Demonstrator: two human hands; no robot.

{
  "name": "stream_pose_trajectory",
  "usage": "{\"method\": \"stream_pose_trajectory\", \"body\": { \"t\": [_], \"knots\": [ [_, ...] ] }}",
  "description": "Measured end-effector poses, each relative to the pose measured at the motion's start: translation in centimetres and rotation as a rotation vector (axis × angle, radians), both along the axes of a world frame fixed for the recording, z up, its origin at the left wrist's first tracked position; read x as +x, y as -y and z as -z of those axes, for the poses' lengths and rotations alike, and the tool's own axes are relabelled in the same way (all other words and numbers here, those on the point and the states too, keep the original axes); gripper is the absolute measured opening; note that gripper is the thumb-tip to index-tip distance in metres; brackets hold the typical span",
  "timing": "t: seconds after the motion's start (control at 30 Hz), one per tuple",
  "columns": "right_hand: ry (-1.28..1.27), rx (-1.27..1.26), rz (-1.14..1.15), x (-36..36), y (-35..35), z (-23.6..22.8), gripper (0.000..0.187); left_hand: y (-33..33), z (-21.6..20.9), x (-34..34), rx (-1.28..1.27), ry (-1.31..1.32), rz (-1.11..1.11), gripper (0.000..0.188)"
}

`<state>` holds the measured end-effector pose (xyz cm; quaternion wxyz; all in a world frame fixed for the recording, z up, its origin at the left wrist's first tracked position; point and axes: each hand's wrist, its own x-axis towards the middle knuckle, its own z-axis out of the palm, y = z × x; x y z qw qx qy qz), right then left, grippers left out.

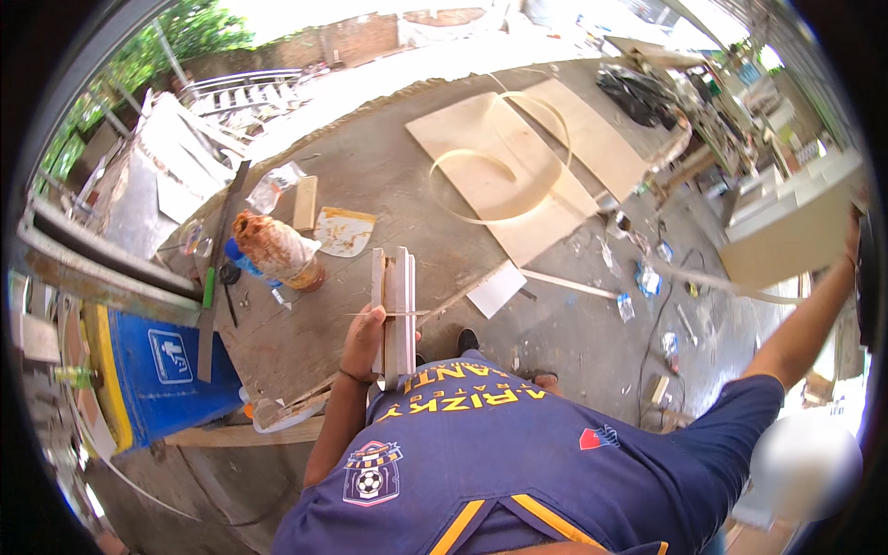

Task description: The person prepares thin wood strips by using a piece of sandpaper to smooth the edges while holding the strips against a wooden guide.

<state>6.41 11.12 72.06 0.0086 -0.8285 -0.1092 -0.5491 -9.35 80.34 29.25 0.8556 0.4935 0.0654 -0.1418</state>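
Note:
In front of my body, my left hand (363, 339) is closed round a stack of narrow pale wooden pieces (400, 319) held on edge. A thin strip sticks out sideways across the stack, by my thumb. My right arm stretches far out to the right. At the picture's rim my right hand (855, 222) is beside pale stacked panels (782, 236) and a dark upright thing; its fingers are too cut off to read. A long pale strip (726, 285) curves through the air below those panels.
On the worktable (351, 157) lie pale boards (504, 166) with a coiled edging strip (486, 220), a glue-stained container (277, 250), a smeared scraper sheet (345, 231) and a long metal ruler (211, 305). A blue bin (166, 375) stands left. Cables and scraps litter the floor (592, 342).

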Motion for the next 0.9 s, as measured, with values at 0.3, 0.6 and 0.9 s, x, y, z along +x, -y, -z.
{"method": "stream_pose_trajectory", "body": {
  "t": [0.3, 0.6, 0.9],
  "knots": [
    [-0.656, 0.419, -0.71, 9.5, -4.4, 8.0, 0.035, 2.1, -0.7, 1.8, 0.036, 0.031, 0.127, 0.07],
    [-0.895, 1.083, -1.143, 15.6, -28.8, 4.6, 0.035, 1.4, 1.1, -0.2, -0.028, -0.02, -0.007, 0.07],
    [-1.465, 1.319, -1.599, 26.2, -42.0, 26.1, 0.029, 1.5, 2.0, -1.3, -0.113, -0.056, -0.153, 0.074]
  ]
}}
